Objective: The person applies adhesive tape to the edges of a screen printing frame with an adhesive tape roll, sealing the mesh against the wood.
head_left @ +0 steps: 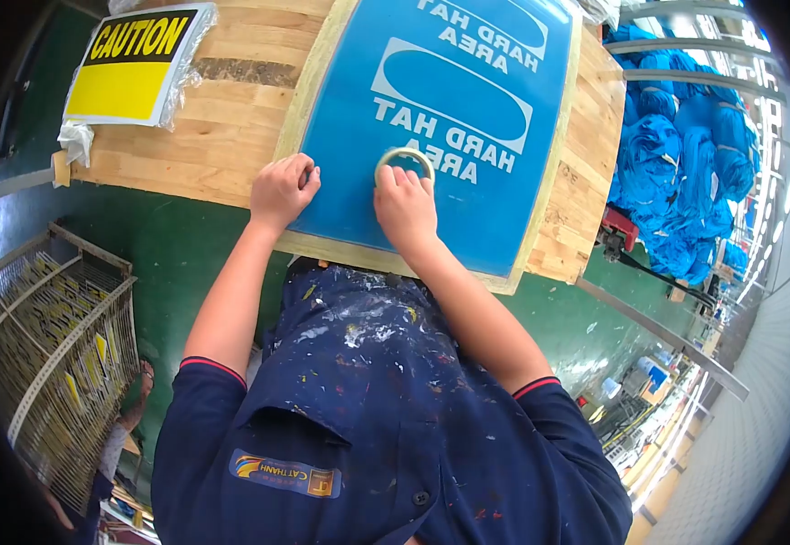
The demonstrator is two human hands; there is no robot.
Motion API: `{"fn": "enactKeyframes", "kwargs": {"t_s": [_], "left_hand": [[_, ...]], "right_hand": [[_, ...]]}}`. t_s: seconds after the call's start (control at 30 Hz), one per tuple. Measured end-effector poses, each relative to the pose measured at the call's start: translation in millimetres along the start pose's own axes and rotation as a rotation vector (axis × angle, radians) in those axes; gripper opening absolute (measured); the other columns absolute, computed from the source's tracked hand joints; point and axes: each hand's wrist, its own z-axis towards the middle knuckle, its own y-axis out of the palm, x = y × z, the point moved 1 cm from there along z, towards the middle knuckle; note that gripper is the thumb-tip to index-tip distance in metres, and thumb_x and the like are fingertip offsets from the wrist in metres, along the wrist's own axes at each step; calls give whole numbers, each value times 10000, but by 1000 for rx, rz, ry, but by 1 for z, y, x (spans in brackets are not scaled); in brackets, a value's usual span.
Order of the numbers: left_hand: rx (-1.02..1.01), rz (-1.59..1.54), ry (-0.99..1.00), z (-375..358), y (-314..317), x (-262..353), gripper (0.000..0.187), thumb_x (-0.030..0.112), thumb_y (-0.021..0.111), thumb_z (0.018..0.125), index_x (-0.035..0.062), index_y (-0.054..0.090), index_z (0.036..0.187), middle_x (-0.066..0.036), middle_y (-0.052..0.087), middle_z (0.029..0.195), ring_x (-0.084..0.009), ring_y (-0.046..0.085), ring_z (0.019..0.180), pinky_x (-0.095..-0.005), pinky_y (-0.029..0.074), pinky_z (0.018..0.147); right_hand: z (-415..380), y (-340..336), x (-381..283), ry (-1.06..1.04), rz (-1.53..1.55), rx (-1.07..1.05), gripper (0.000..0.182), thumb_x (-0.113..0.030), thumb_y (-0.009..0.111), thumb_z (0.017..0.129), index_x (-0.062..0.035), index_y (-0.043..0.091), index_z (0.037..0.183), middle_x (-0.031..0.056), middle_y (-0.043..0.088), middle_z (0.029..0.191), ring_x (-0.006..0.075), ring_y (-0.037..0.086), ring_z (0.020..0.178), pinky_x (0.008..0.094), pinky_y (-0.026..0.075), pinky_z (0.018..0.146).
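In front of me lies a screen-printing frame (340, 68) with a blue mesh and pale edges. It carries mirrored "HARD HAT AREA" lettering and white oval outlines. My right hand (406, 209) grips a roll of pale tape (424, 160) over the lower part of the mesh, covering some of the lettering. At the frame's left edge rests my left hand (281, 193), its fingers curled closed; anything inside them is hidden.
A yellow-and-black CAUTION sign (136, 68) in clear plastic sits on the wooden table (232, 136) at left. A metal rack (59, 354) stands lower left, near another person's arm (132, 409). Blue bundles (676, 163) are piled at right beside metal bars.
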Motion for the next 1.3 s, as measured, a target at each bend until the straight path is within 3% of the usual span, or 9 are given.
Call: {"fn": "enactKeyframes", "kwargs": {"t_s": [0.13,0.47,0.6,0.8,0.9,1.07,1.13,1.2,1.3], "left_hand": [[4,-4,-11,-1,0,-1,156,183,728,922,119,604,852,-45,601,667,-274,621,625,-420,491,607],[12,-7,-53,-2,-1,2,129,172,722,925,123,614,872,-48,628,711,-282,634,654,-420,510,628],[94,69,-13,-5,1,0,89,161,708,926,130,624,924,-41,672,851,-266,668,796,-398,526,642],[23,321,-66,9,11,35,342,241,685,935,143,659,1261,-103,599,1357,-321,555,1258,-487,476,1018],[3,421,-14,23,43,68,564,321,644,955,140,550,1481,-121,430,1599,-393,378,1479,-646,310,1171],[-347,493,237,24,156,156,749,433,544,996,131,355,1654,-129,152,1777,-403,73,1637,-815,52,1181],[-395,293,293,12,186,192,815,512,531,1011,119,288,1683,-124,104,1788,-406,19,1642,-807,4,1182],[-216,184,252,2,204,215,821,525,544,1010,124,295,1682,-125,109,1787,-382,40,1645,-764,22,1214],[-419,364,281,1,189,212,813,520,558,1012,127,308,1678,-116,147,1782,-339,96,1646,-682,60,1260]], "right_hand": [[-21,-9,28,7,45,101,238,-242,742,896,-111,582,1014,80,684,929,293,676,886,452,501,806],[-149,-36,240,947,-45,20,349,-291,712,930,-15,624,1125,231,736,1067,446,698,1041,555,536,903],[-221,-20,285,957,22,93,370,-302,716,957,2,628,1150,255,733,1053,465,695,1018,558,532,880],[-303,8,239,1036,208,395,311,-224,729,959,-12,664,1177,221,738,1057,430,699,1012,525,530,894],[-318,4,221,1033,161,435,275,-187,738,954,-6,675,1151,207,735,1076,418,690,1027,507,525,910],[-319,-20,250,988,138,356,323,-192,757,940,-17,692,1204,172,726,1170,375,644,1159,500,463,1008],[-319,-24,278,928,142,338,339,-203,754,943,-42,695,1235,134,722,1201,342,617,1217,491,418,1061],[-315,-37,304,855,104,291,337,-204,752,943,-55,693,1240,113,719,1214,329,614,1222,485,410,1071],[-307,-33,353,743,53,261,332,-217,750,943,-97,696,1247,83,715,1227,295,612,1233,475,403,1059]]}}
